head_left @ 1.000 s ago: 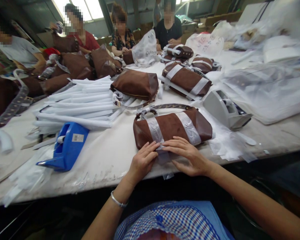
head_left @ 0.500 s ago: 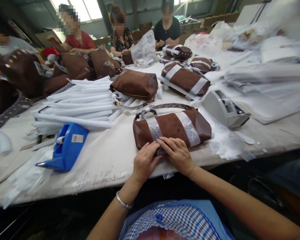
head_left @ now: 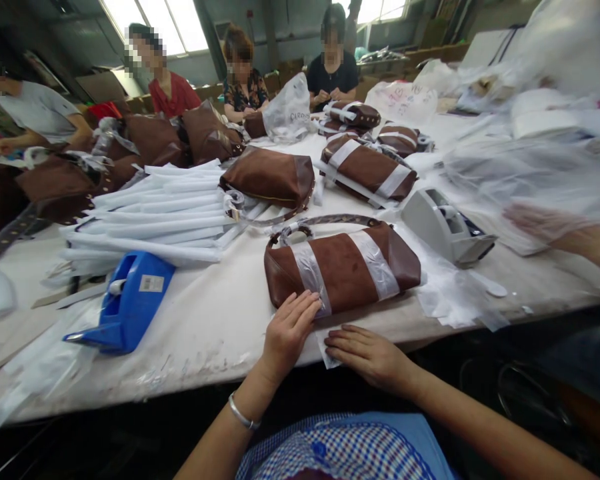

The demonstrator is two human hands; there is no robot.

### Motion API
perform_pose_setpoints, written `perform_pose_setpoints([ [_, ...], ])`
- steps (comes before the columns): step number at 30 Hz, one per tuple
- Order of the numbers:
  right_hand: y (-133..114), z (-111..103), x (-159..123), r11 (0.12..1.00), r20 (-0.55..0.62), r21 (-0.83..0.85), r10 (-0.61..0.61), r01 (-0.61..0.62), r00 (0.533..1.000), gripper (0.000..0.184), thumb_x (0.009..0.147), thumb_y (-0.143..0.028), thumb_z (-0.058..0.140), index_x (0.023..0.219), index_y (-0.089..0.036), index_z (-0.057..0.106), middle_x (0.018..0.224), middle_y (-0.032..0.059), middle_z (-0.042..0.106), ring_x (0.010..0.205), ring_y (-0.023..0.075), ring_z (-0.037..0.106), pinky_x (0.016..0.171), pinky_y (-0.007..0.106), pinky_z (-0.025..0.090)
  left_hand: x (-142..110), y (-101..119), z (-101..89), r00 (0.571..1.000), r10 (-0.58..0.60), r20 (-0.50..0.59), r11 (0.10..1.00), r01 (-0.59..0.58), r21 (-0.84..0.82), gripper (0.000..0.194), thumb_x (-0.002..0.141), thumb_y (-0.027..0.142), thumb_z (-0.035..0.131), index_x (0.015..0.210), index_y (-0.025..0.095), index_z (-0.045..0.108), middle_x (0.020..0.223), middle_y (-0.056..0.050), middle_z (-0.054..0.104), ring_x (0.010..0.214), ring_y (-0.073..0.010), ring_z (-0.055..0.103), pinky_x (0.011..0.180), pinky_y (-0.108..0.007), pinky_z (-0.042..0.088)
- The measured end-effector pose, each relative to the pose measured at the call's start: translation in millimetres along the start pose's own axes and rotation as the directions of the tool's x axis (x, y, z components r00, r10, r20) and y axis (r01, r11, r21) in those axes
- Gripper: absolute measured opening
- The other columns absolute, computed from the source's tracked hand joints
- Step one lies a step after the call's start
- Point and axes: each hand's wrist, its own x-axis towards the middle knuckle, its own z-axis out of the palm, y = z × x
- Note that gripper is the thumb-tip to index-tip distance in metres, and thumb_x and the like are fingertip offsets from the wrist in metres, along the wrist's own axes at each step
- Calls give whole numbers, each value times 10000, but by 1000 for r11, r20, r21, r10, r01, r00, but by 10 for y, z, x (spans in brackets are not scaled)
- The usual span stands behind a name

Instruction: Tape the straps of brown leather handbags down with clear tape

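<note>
A brown handbag [head_left: 337, 273] with two strips of translucent film around it lies on the table in front of me. My left hand [head_left: 290, 333] rests on its lower left corner, fingers stretched out and tips against the left film strip [head_left: 310, 270]. Closer to me, at the table edge, my right hand [head_left: 367, 353] is off the bag with its fingers extended. Its fingertips touch a small piece of clear film [head_left: 329, 357]; the thumb is hidden. The bag's studded strap [head_left: 335, 219] lies behind it, partly wrapped.
A blue tape dispenser [head_left: 135, 300] stands left, a grey one [head_left: 443, 227] right. White rolls [head_left: 150, 217] are piled behind, with several more brown bags [head_left: 270, 175] beyond. At right, another person's hand [head_left: 535, 223] lies on plastic sheets [head_left: 525, 180]. Several people sit across the table.
My right hand has left the bag and moved down to the film at the table edge. My left hand has flattened on the bag's corner. Another person's hand has appeared at right.
</note>
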Motion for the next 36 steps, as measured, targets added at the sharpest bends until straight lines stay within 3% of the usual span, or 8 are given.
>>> perform_pose_setpoints([
  [4,39,32,106,999,-126,38,-3,8,992,269,958,-111,540,1185,-163,673,1106,86,756,1068,187,699,946,354,590,15,9,-13,1000,13,-10,1000,-13,16,431,928,79,555,1347,179,530,1313,-92,665,1302,-210,561,1094,-441,493],
  [14,-34,-40,182,999,-143,-7,-47,46,989,269,963,-107,512,1162,-157,686,1072,86,766,1017,184,720,912,340,607,42,-48,-11,1000,-1,-24,999,2,32,440,929,88,563,1355,189,522,1329,-86,653,1306,-218,554,1111,-449,479],
  [24,95,-259,384,990,-158,-53,-135,128,978,223,971,-137,533,1134,-165,682,1058,51,771,1040,165,711,962,341,580,78,29,22,1000,-25,-11,984,26,177,248,938,132,543,1144,233,637,1013,-35,717,993,-176,676,1049,-382,525],
  [30,246,-332,595,995,-228,-71,-86,72,970,275,934,-117,582,1181,-201,670,1085,36,766,1091,168,694,1004,371,548,84,38,14,998,13,-54,988,-4,157,158,944,127,534,978,223,654,890,-10,728,932,-164,692,1018,-393,555],
  [36,370,-319,797,996,-258,-83,0,-22,966,220,942,-128,575,1088,-234,702,1079,14,768,1070,170,701,1001,359,531,12,36,-50,998,46,-40,997,-43,65,205,942,83,527,1094,166,637,1045,-62,740,1087,-193,678,1048,-425,548],
])
